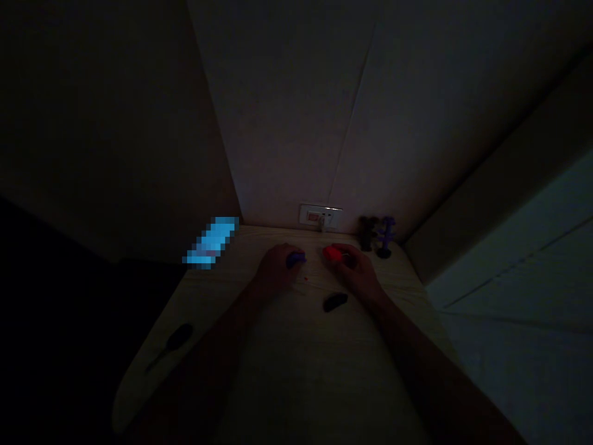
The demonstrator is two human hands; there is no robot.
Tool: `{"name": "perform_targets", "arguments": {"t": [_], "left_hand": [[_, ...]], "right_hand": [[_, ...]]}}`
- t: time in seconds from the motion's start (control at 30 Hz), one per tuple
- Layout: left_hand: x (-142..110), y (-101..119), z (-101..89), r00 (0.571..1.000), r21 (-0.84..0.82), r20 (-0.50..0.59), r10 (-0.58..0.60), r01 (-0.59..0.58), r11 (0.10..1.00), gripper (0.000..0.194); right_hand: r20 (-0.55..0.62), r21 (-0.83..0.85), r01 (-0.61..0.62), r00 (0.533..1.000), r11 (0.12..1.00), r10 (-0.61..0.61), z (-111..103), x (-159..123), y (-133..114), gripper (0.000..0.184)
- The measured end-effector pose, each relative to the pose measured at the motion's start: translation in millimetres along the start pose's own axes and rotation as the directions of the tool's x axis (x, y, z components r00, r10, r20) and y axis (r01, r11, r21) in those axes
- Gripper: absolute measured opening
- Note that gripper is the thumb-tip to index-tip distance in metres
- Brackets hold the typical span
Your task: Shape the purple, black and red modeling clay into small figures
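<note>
In dim light, my left hand is closed around a small blue-purple piece above the wooden tabletop. My right hand grips a rounded bright red piece, with its fingers curled round the side. The two pieces are apart, facing each other across a short gap. A tiny red speck lies on the table between the hands. Just below my right hand rests a dark, slightly curved piece. The darkness hides the exact kind of these pieces.
A dark-handled screwdriver lies at the table's left side. At the back left is a glowing, pixelated blue shape. A wall socket with a plug sits behind the table. Two small branched figures, one black, one purple, stand back right.
</note>
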State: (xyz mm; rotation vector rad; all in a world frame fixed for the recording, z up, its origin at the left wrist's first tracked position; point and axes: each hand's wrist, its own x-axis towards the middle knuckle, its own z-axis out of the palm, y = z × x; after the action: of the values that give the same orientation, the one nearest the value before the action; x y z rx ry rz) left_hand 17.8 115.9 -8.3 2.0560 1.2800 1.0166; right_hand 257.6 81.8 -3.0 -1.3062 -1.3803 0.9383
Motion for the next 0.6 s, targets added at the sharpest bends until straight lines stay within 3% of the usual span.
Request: {"name": "perform_targets", "arguments": {"t": [0.27,0.6], "left_hand": [[1.9,0.0,-5.1,0.992,-0.166,-0.065,-0.112,0.1,0.981,0.022],[2.7,2.9,-4.3,0.982,-0.238,-0.085,-0.166,0.142,0.961,0.02]], "right_hand": [[0.024,-0.103,0.054,0.998,0.993,-0.052,3.0,-0.8,3.2,0.057],[0.014,-0.162,0.11,0.994,0.981,-0.109,5.0,-4.0,-3.9,0.045]]}}
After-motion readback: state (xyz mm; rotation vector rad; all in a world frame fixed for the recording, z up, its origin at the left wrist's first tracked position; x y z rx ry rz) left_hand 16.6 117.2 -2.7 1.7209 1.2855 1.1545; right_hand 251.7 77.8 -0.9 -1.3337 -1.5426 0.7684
